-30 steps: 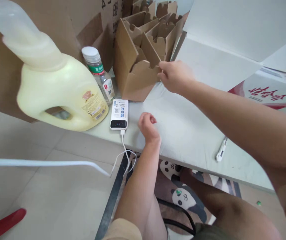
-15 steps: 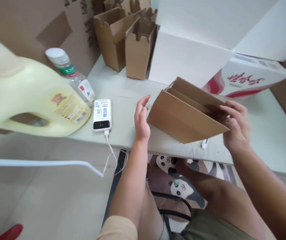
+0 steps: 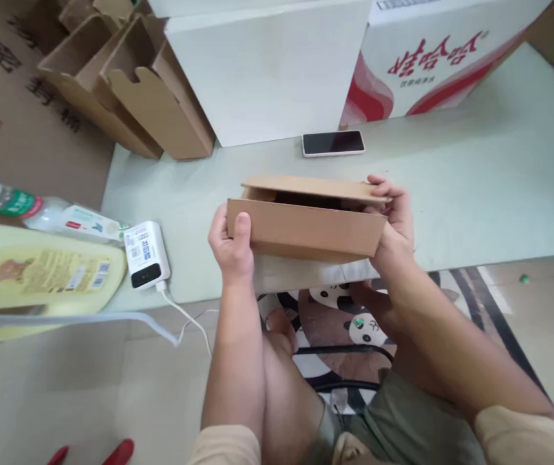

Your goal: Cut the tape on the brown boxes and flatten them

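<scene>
The small brown cardboard box is held over the near edge of the table. The left hand grasps its left end with the thumb across the front wall, and the right hand clasps the other end with its fingers curled over the top flap. To my eye, too hard a squeeze could crease that thin flap, and a loose grip would drop the box onto the lap. The white cable dangles beside the left forearm, so a snag could drag the power bank off the table. The carton behind bears large red Chinese characters, upside down from here. The power bank shows a QR code and blue print, too small to read. The water bottle has a green-and-red label.
</scene>
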